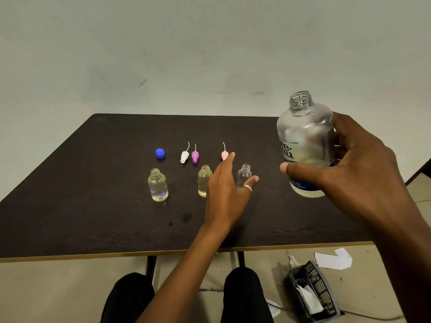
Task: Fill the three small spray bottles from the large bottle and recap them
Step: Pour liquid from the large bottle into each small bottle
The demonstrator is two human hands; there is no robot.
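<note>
My right hand grips the large clear bottle, uncapped and upright, above the table's right side. My left hand reaches forward with straight fingers between the middle small bottle and the right small bottle, holding nothing. The left small bottle and the middle one hold yellowish liquid; the right one looks empty. All three are uncapped. The white spray cap, purple spray cap and pink spray cap lie behind them, with the blue cap at the left.
The dark table has a small wet spot near its front middle. On the floor at the right stand a black mesh basket and white paper scraps. My knees show under the table edge.
</note>
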